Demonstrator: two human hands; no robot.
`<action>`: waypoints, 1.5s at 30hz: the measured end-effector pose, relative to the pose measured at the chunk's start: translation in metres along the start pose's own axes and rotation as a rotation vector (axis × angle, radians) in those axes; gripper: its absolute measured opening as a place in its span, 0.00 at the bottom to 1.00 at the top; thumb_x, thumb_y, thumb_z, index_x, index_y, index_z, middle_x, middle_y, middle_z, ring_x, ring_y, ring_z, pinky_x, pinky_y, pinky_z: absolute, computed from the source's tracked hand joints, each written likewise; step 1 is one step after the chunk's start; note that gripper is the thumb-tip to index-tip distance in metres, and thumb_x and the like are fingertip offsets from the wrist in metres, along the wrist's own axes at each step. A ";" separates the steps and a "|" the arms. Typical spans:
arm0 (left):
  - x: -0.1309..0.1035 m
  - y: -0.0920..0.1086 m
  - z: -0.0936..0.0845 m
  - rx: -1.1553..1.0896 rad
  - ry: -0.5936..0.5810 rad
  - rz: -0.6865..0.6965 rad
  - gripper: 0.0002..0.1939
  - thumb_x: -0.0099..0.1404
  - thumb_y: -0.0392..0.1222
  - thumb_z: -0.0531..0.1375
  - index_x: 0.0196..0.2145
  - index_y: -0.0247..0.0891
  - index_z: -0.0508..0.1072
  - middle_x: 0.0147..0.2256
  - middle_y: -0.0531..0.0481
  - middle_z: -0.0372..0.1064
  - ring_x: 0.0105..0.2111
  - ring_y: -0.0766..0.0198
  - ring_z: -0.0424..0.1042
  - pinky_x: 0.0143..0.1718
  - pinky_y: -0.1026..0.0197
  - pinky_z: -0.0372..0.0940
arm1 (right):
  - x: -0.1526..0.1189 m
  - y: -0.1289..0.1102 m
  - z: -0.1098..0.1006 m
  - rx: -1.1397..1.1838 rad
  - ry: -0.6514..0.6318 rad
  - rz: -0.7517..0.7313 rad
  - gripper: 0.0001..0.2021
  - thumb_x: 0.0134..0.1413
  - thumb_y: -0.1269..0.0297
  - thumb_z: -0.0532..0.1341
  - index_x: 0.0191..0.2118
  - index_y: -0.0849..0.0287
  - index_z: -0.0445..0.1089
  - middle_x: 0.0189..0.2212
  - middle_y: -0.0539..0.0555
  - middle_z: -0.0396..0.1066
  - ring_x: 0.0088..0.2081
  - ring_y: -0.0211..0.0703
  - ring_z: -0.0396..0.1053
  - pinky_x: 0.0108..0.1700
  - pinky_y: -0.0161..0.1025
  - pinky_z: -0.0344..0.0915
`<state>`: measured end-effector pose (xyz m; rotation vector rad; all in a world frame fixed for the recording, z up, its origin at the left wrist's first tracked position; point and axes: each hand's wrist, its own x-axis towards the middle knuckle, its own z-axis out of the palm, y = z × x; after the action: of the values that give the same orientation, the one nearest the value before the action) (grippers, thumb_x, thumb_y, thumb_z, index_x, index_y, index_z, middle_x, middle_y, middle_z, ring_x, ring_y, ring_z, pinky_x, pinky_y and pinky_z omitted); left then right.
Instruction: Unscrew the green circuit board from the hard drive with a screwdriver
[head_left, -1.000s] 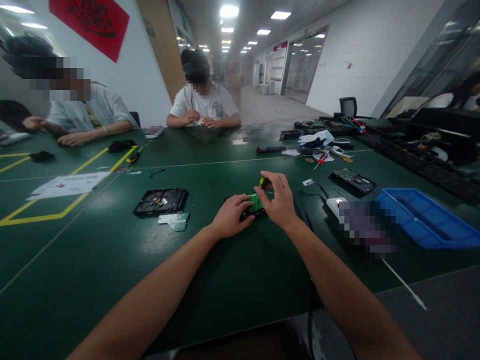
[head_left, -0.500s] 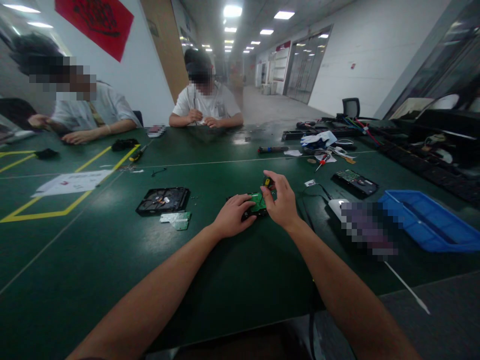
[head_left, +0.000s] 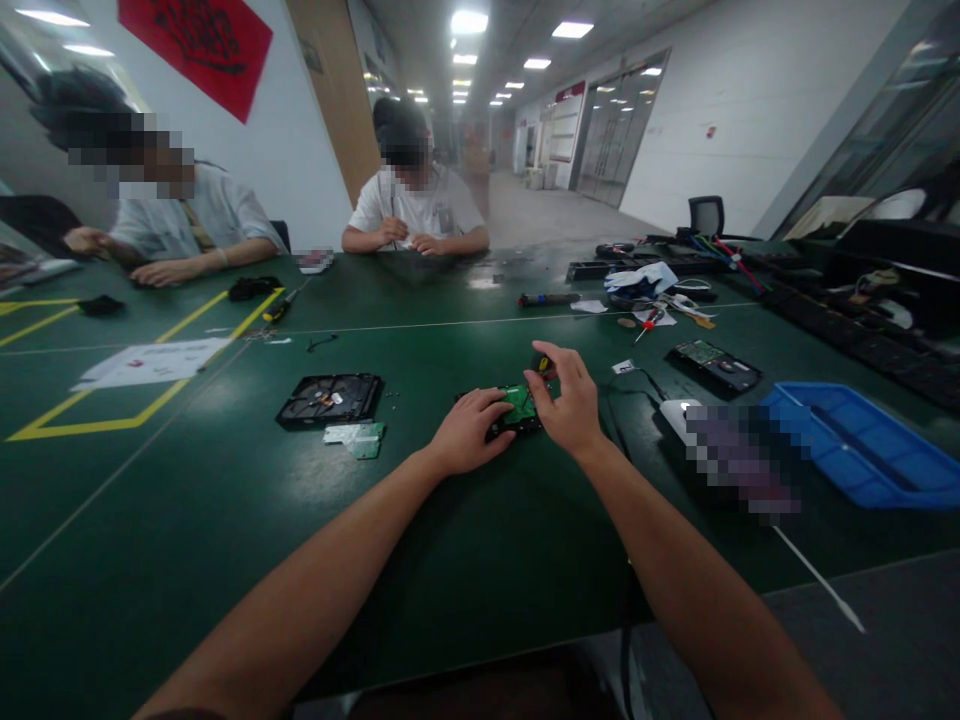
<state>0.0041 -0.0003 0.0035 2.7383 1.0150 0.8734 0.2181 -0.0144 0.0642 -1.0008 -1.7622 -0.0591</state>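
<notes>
A hard drive lies on the green table in front of me, its green circuit board facing up. My left hand rests over its left part and grips it, thumb at the near edge and fingers across the board. In my right hand the black-and-yellow handle of a screwdriver is pinched between thumb and fingers, held upright over the drive's right part. Its tip is too small to make out. Left of my hands sit another hard drive, a detached circuit board and several tiny screws.
To the right are a third hard drive, a blue tray and a white device with a cable. Farther back lie gloves and a red screwdriver. Two people sit across the table.
The screwdriver handle has turned slightly between my right fingers. My left hand stays on the hard drive. The whole view has shifted a little.
</notes>
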 end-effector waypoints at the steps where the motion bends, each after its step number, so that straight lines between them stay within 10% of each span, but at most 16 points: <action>1: 0.000 0.000 0.000 -0.002 0.002 0.002 0.22 0.70 0.50 0.63 0.58 0.41 0.72 0.61 0.39 0.68 0.63 0.45 0.67 0.65 0.35 0.62 | 0.000 0.000 0.000 0.005 -0.005 0.000 0.21 0.69 0.63 0.59 0.64 0.45 0.63 0.53 0.57 0.72 0.49 0.52 0.72 0.53 0.56 0.74; 45: 0.001 0.001 0.000 -0.011 0.000 0.000 0.23 0.69 0.50 0.64 0.59 0.41 0.71 0.61 0.38 0.68 0.63 0.44 0.67 0.65 0.35 0.62 | 0.002 -0.002 -0.002 -0.014 0.017 -0.008 0.19 0.68 0.61 0.60 0.62 0.49 0.65 0.50 0.57 0.73 0.46 0.50 0.73 0.48 0.51 0.75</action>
<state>0.0047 -0.0008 0.0045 2.7285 1.0074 0.8770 0.2179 -0.0156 0.0675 -1.0004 -1.7524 -0.0846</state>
